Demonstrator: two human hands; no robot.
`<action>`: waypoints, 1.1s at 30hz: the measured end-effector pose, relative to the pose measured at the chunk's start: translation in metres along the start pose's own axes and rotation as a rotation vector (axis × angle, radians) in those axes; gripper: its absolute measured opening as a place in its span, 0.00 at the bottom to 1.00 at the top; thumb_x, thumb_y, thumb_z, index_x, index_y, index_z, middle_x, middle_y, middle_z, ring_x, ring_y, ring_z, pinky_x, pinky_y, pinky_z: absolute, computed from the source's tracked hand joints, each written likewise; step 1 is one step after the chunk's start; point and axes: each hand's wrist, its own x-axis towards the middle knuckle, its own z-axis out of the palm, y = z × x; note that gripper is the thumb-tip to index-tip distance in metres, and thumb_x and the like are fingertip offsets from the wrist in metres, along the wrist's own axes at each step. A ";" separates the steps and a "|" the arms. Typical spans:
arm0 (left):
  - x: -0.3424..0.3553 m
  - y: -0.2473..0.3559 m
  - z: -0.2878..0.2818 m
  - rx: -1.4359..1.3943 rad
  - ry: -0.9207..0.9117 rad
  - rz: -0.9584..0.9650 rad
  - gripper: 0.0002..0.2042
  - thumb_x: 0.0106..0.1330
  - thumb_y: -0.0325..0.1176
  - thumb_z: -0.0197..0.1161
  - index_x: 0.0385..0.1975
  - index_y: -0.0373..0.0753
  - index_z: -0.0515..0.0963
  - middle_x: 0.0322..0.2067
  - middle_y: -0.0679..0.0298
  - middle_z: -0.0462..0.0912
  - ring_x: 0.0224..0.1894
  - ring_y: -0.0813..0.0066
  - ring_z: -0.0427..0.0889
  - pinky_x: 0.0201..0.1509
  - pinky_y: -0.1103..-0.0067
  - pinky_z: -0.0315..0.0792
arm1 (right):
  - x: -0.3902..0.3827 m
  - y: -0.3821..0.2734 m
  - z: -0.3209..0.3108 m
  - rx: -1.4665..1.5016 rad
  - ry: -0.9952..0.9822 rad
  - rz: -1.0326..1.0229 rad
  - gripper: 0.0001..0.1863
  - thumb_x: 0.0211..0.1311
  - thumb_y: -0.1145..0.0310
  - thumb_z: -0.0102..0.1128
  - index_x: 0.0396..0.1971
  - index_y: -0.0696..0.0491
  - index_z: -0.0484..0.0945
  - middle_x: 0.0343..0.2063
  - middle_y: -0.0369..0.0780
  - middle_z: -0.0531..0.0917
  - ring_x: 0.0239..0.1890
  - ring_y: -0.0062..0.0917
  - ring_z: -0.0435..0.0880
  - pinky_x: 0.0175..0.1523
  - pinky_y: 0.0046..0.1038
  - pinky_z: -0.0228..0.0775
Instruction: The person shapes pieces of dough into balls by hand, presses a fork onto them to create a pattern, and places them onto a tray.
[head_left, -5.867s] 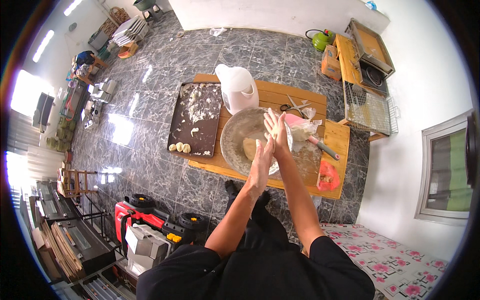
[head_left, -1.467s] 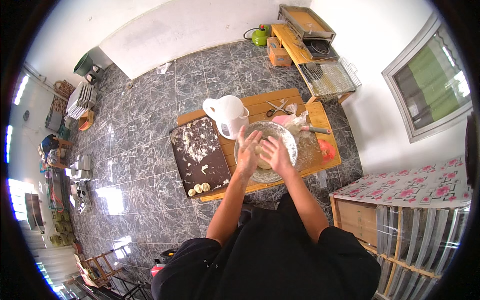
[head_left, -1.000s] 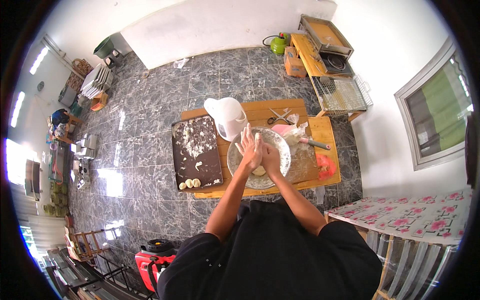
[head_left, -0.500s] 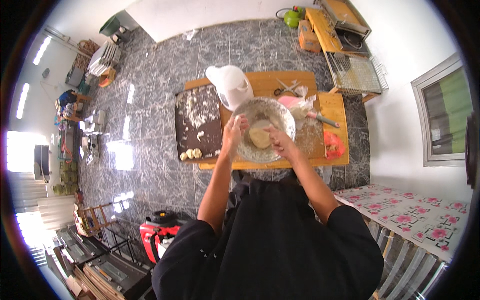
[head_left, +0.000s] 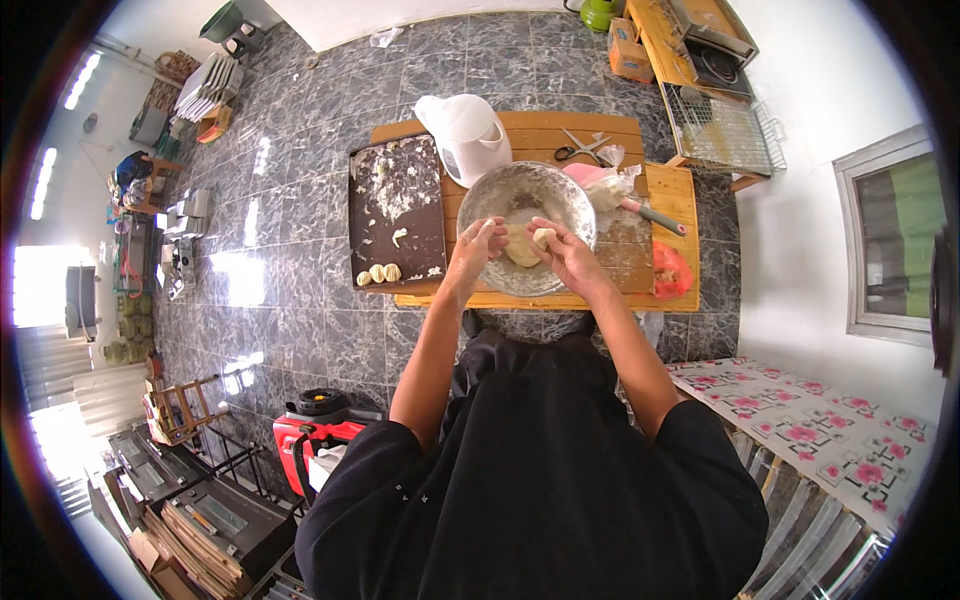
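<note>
A wide metal bowl, dusted with flour, stands on the wooden table in front of me. At its bottom lies a pale lump of dough. Over the bowl's right side my right hand pinches a small dough piece between thumb and fingers. My left hand hovers above the left side with its fingers curled together; what they hold, if anything, is too small to make out. Left of the bowl, a dark baking tray carries scattered flour and several shaped dough pieces at its near left corner.
A white plastic jug stands behind the bowl. Scissors, a plastic bag, a grey-handled tool and a red bag lie to the right. Near my left is a red machine; a flowered tabletop is at right.
My right hand has risen from the dough lump and now shows a small piece of dough in its fingers. Both hands sit over the bowl. The view has shifted slightly.
</note>
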 end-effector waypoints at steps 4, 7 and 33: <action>0.004 -0.009 0.017 -0.174 -0.038 -0.112 0.20 0.74 0.45 0.47 0.57 0.37 0.70 0.45 0.61 0.78 0.45 0.71 0.79 0.52 0.74 0.71 | 0.000 0.001 0.004 -0.429 0.041 0.046 0.18 0.72 0.63 0.50 0.56 0.57 0.72 0.50 0.41 0.79 0.54 0.25 0.78 0.53 0.23 0.75; 0.002 -0.004 0.027 -0.541 -0.315 -0.255 0.24 0.75 0.49 0.44 0.57 0.35 0.68 0.45 0.60 0.78 0.48 0.70 0.78 0.52 0.72 0.73 | -0.007 -0.006 0.015 -0.797 -0.009 -0.053 0.19 0.71 0.64 0.51 0.56 0.57 0.74 0.48 0.46 0.82 0.63 0.35 0.70 0.61 0.38 0.67; 0.026 -0.009 0.094 0.691 0.058 0.378 0.28 0.71 0.37 0.37 0.71 0.41 0.47 0.70 0.46 0.47 0.73 0.54 0.43 0.73 0.63 0.40 | 0.035 0.016 0.020 0.339 -0.051 0.045 0.37 0.71 0.40 0.29 0.71 0.48 0.46 0.67 0.45 0.60 0.69 0.44 0.58 0.69 0.46 0.55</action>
